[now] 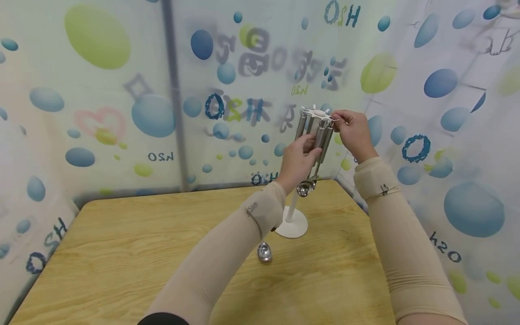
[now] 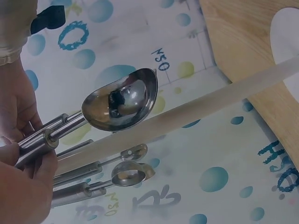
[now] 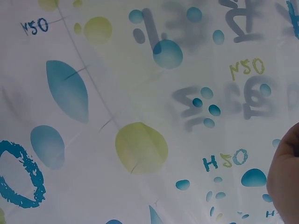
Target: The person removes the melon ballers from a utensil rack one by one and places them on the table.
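Observation:
A white utensil stand (image 1: 292, 221) stands on the table, with several steel-handled utensils hanging round its top. My left hand (image 1: 298, 160) reaches to these handles, its thumb and fingers round the handle of a ladle (image 2: 124, 102) with a deep, polished bowl. At the right edge of the stand's top, my right hand (image 1: 357, 131) pinches a small, thin loop or hook; its fingertips hide which. Smaller utensils, among them a measuring spoon (image 2: 128, 173), hang beyond the pole. In the right wrist view, only part of my right hand (image 3: 286, 179) shows at the edge.
A shiny scoop (image 1: 264, 253) is at the table's middle, its upper part hidden by my left forearm. The wooden table (image 1: 142, 253) ends just behind and to the right of the stand. Curtains (image 1: 122, 90) printed with bubbles hang close around it.

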The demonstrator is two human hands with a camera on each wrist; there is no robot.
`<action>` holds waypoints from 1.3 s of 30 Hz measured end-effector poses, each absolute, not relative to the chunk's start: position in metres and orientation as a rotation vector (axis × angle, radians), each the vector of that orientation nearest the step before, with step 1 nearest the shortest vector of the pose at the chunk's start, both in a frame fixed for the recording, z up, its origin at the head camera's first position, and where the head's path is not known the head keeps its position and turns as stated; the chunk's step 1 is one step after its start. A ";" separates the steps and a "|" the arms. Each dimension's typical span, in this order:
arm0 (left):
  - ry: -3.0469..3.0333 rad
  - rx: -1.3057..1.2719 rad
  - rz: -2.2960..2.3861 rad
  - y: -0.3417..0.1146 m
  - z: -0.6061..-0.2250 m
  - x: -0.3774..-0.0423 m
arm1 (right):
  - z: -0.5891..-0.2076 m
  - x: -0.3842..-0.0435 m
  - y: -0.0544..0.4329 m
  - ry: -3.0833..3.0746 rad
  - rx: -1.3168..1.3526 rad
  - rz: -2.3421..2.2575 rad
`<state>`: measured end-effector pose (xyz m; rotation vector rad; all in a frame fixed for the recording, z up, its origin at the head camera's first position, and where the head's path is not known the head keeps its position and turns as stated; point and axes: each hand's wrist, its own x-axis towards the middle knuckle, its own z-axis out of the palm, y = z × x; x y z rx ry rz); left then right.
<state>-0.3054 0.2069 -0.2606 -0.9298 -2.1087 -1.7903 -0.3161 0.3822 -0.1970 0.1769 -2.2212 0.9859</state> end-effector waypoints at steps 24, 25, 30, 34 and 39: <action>-2.108 -0.960 -1.787 0.196 -0.255 -0.294 | -0.200 -0.317 0.381 -2.205 0.178 0.977; -2.119 -0.955 -1.780 0.195 -0.256 -0.294 | -0.201 -0.317 0.381 -2.206 0.175 0.976; -2.154 -0.940 -1.754 0.191 -0.260 -0.293 | -0.201 -0.318 0.382 -2.211 0.165 0.980; -2.141 -0.951 -1.739 0.189 -0.265 -0.294 | -0.201 -0.318 0.383 -2.209 0.173 0.989; -2.118 -0.955 -1.725 0.184 -0.270 -0.297 | -0.201 -0.319 0.384 -2.208 0.186 0.997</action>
